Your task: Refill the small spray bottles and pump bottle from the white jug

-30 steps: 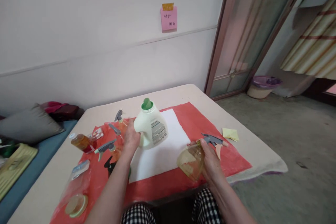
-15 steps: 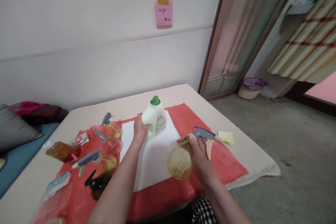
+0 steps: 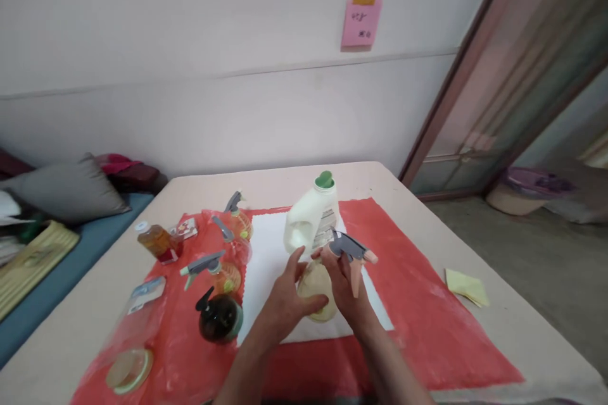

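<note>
Red plastic sheet on table, white paper at centre. Over paper: yellowish translucent round spray bottle between both my hands, long axis running up-and-away toward grey trigger head. My left hand cups body, fingers curled on it. My right hand clamped round neck.

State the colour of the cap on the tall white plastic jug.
Green. The cap on the tall white plastic jug shows best in the head view.

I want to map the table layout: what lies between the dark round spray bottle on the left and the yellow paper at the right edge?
In the head view, between the dark spray bottle and yellow paper lie both hands gripping a yellowish spray bottle, then bare red sheet.
</note>
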`<state>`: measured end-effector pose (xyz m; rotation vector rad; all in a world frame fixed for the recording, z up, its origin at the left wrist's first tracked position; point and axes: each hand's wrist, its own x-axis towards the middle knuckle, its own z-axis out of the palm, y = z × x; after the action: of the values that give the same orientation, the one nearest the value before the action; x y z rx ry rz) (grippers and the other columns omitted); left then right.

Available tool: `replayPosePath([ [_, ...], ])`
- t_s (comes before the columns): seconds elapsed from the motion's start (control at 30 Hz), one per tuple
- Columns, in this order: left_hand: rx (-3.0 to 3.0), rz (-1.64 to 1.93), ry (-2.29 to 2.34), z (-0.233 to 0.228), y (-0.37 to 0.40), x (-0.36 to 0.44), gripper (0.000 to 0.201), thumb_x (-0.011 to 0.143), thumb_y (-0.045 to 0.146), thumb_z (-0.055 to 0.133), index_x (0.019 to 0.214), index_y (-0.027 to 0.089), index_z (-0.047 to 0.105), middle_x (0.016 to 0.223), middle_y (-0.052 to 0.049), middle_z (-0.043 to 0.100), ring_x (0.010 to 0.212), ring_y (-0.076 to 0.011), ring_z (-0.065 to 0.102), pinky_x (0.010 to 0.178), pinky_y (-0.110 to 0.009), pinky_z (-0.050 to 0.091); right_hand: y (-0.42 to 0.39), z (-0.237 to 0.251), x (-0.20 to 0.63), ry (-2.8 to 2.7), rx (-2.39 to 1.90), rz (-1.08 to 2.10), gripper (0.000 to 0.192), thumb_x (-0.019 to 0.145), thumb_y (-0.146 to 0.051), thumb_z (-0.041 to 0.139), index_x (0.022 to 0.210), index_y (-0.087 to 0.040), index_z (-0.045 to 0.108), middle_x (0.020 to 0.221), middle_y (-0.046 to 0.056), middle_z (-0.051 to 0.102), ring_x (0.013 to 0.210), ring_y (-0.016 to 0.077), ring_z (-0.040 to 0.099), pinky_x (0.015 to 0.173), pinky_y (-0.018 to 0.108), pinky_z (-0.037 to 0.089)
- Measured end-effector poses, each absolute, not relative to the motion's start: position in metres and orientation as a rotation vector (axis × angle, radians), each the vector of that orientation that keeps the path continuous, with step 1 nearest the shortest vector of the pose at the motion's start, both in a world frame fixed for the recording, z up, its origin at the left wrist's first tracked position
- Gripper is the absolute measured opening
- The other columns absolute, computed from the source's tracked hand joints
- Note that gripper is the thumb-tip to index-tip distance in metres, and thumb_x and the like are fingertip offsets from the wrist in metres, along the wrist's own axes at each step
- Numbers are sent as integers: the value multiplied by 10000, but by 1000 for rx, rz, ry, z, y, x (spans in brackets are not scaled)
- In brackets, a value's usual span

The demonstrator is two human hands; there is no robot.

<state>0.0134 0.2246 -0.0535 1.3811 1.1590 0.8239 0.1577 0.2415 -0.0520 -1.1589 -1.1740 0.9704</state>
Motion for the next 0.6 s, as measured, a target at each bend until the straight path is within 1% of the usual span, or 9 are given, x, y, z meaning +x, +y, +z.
replayPosePath([
  [0.07,1375,773,1172,-54,222,11,1068,630,185,766,1549,243,227,1317,-105,602,1109,-272,618,968,-414,476,241,-57,152,-1164,-1191,1021,391,851,-589,596,841,-201,647,845,48,677,859,220,638,800,344,507],
  [0.1,1383,756,1195,-56,221,10,1088,617,172,764,1554,246,218,1325,-105,591,1107,-274,614,962,-413,478,241,-59,150,-1166,-1200,1059,398,835,-596,613,839,-199,650,843,50,678,850,224,641,785,345,511],
  [0.17,1410,738,1263,-60,218,7,1101,593,163,764,1555,237,233,1346,-115,562,1164,-294,578,987,-422,462,241,-62,147,-1153,-1206,1134,395,813,-592,648,856,-200,664,871,59,692,865,236,652,777,349,520],
  [0.2,1430,733,1303,-62,217,5,1091,582,162,765,1547,227,260,1356,-122,543,1201,-305,550,1007,-427,449,242,-63,146,-1136,-1199,1154,385,805,-583,666,867,-202,670,890,64,702,879,242,658,782,352,525],
  [0.27,1483,720,1379,-65,215,1,1013,570,162,763,1499,204,362,1348,-132,517,1224,-313,521,1027,-430,433,242,-66,147,-1125,-1160,1162,357,792,-555,701,883,-211,677,938,71,719,916,252,669,811,360,533],
  [0.33,1519,707,1418,-66,214,-3,899,577,169,760,1425,194,461,1317,-128,511,1198,-301,527,1026,-426,435,241,-69,149,-1165,-1111,1177,336,777,-526,732,899,-218,680,989,79,730,956,262,675,847,373,538],
  [0.4,1542,705,1438,-66,213,-5,832,570,179,779,1360,194,518,1274,-115,523,1166,-291,538,1015,-422,443,239,-76,151,-1220,-1078,1230,337,771,-511,746,932,-224,676,1029,85,735,986,272,679,868,388,541],
  [0.6,1543,768,1456,-74,206,-2,861,546,229,842,1344,257,521,1220,-71,542,1116,-273,567,974,-417,463,234,-106,153,-1269,-1006,1273,428,773,-500,749,1102,-253,630,1128,93,712,1075,287,667,940,443,529],
])
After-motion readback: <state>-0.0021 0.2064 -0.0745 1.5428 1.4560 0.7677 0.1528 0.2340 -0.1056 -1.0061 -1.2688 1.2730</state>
